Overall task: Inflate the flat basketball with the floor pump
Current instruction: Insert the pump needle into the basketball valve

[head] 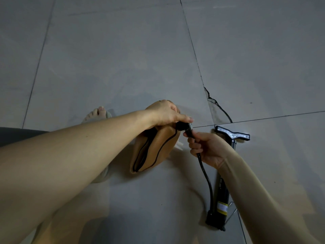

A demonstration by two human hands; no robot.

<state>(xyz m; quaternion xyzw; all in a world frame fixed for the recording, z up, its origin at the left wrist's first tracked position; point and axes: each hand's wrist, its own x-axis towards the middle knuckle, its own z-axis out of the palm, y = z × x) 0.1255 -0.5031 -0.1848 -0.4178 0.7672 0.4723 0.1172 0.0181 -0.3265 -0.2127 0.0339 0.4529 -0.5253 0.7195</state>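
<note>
Left hand: closed down over the upper edge of the flat basketball, fingers curled behind it, forefinger stretched out along the top and resting against the black hose head.
Right hand: wrapped in a loose fist round the hose just below its head, thumb and fingertips pinching near the black fitting.
Basketball, place: held on edge just above the tiled floor, between the two hands and beside a foot in a pale sandal.
Basketball, condition: tan, pebbled skin with black seams, collapsed and folded in on itself.
Basketball, handling (judged): light, limp and easily buckled; it gives no firm backing of its own, so it is best gripped close around the valve, where the left hand now sits.
Surface grip (judged): the pebbled cover looks far from slippery.
Valve: hidden under the hose head and forefinger; whether the needle is seated cannot be told.
Hose, handling (judged): flexible and springy, likely to twist the head sideways unless held near the tip, as now.
Floor pump: lying flat on the floor at the right, T-handle away from the person, base nearest, partly behind the right forearm.
White object: small, just behind the ball; too little shows to name it.
</note>
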